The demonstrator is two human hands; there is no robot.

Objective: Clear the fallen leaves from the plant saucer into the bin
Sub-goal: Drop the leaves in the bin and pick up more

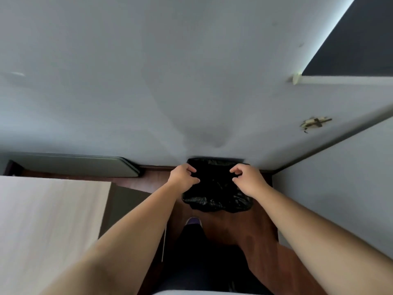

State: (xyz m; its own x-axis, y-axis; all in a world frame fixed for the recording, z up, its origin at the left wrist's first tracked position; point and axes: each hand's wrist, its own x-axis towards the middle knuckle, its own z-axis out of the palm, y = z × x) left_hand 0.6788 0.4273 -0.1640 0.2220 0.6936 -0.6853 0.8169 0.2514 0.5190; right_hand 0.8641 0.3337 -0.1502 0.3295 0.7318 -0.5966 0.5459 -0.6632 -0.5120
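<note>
A bin lined with a black plastic bag stands on the floor against the wall, straight ahead of me. My left hand hovers over the bin's left side with its fingers curled and its thumb apart from them. Over the bin's right side, my right hand is held in the same loose claw shape. I see nothing between the fingers of either hand. No leaves and no plant saucer are in view. The inside of the bag is too dark to make out.
A pale wooden table fills the lower left. A grey-blue wall rises behind the bin, and another wall closes in on the right. The floor is dark red-brown wood; my foot stands just before the bin.
</note>
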